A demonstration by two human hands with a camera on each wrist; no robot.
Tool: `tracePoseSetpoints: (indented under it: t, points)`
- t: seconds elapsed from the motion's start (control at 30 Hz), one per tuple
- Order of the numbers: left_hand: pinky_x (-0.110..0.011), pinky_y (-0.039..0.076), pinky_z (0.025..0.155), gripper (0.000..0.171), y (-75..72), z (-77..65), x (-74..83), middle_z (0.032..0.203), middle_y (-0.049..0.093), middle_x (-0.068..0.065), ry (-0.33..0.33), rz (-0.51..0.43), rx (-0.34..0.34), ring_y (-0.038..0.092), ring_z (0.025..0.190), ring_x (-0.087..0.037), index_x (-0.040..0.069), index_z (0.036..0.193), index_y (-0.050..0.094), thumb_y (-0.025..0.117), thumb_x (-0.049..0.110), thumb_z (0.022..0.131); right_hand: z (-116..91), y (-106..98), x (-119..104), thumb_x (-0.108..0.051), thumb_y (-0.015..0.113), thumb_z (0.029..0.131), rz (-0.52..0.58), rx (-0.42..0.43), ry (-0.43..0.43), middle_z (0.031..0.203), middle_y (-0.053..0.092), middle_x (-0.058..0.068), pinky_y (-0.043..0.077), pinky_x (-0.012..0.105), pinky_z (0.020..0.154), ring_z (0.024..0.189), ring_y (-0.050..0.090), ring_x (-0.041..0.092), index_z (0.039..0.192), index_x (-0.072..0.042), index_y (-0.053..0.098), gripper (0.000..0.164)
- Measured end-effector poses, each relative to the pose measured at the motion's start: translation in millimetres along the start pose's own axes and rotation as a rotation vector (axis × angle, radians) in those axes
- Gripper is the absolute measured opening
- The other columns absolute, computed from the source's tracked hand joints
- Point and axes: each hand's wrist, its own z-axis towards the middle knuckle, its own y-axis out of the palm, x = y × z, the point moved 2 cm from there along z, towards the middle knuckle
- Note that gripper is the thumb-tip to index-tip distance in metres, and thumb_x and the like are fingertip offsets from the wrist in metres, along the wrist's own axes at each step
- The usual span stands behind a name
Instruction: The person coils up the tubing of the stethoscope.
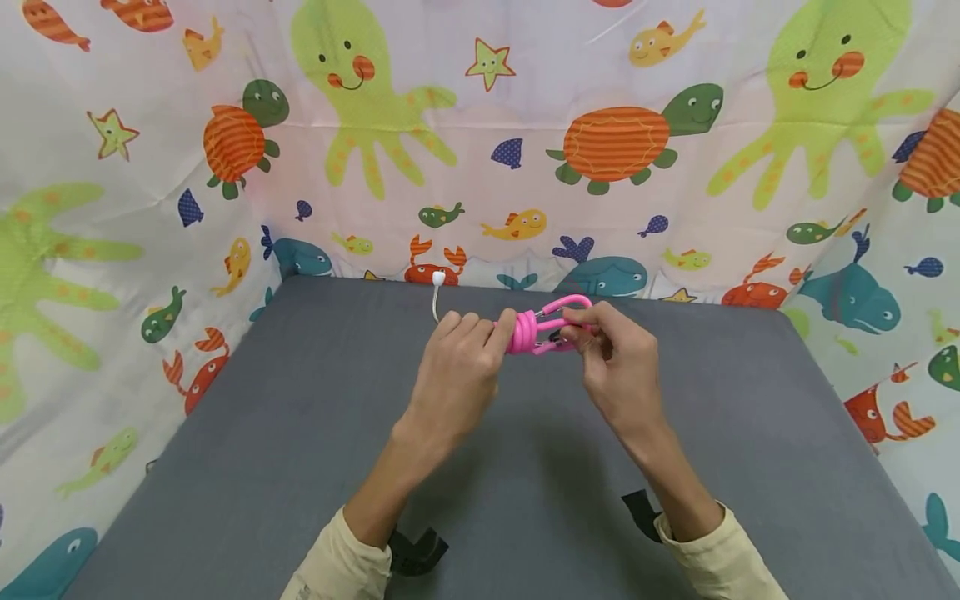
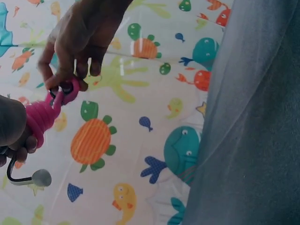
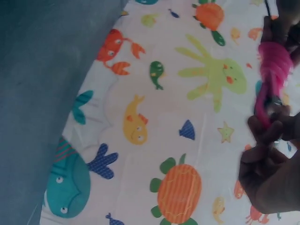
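A pink bungee cord (image 1: 525,332) is wound into a tight bundle with loops at its right end, held in the air above the grey table. My left hand (image 1: 457,367) grips the bundle's left part, which its fingers hide. From that side sticks up a thin metal hook with a white tip (image 1: 438,279), also seen in the left wrist view as a bent hook (image 2: 41,178). My right hand (image 1: 618,358) pinches the looped end of the cord between thumb and fingers. In the right wrist view the cord (image 3: 275,63) stretches between both hands, somewhat blurred.
The grey table (image 1: 322,450) lies below both hands. A curtain (image 1: 480,200) printed with sea animals surrounds it at the back and sides. Black straps (image 1: 416,552) hang by the wrists, near the light sleeves (image 1: 341,562).
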Motion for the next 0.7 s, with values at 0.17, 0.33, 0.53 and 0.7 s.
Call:
tracePoseSetpoints:
  t: [0.17,0.33,0.53,0.7]
  points:
    - [-0.026,0.04,0.068,0.047,0.2,-2.2,0.4,0.087,0.078,-0.005,0.018,0.015,-0.012,0.052,0.067,-0.014,0.005,0.122,0.071,0.091,0.018,0.081,3,0,-11,-0.009,0.073,0.094,-0.211,-0.174,0.133,0.087,0.071,0.017,0.044,0.026,0.058,0.065,0.059,0.022,0.111,0.001,0.058,0.024]
    - [-0.027,0.041,0.069,0.047,-0.4,0.1,-1.3,0.088,0.078,-0.005,0.004,0.008,-0.036,0.054,0.068,-0.014,0.005,0.122,0.07,0.09,0.018,0.082,5,1,-16,-0.003,0.069,0.097,-0.271,-0.286,0.116,0.097,0.072,0.018,0.047,0.03,0.059,0.076,0.067,0.028,0.111,-0.001,0.055,0.02]
    - [-0.027,0.038,0.068,0.044,-3.4,2.0,-6.3,0.08,0.075,-0.005,-0.046,-0.091,-0.086,0.049,0.063,-0.013,0.004,0.123,0.07,0.086,0.009,0.082,6,-2,-9,0.01,0.074,0.088,-0.238,-0.28,-0.063,0.097,0.07,0.016,0.056,0.035,0.062,0.078,0.066,0.027,0.112,-0.006,0.063,0.03]
    - [-0.027,0.036,0.068,0.043,-8.0,3.6,-10.7,0.077,0.073,-0.005,-0.075,-0.142,-0.12,0.047,0.061,-0.013,0.005,0.122,0.07,0.082,0.003,0.081,8,-3,-7,0.013,0.08,0.079,-0.341,-0.285,-0.257,0.093,0.063,0.017,0.059,0.035,0.062,0.069,0.06,0.025,0.124,-0.008,0.064,0.052]
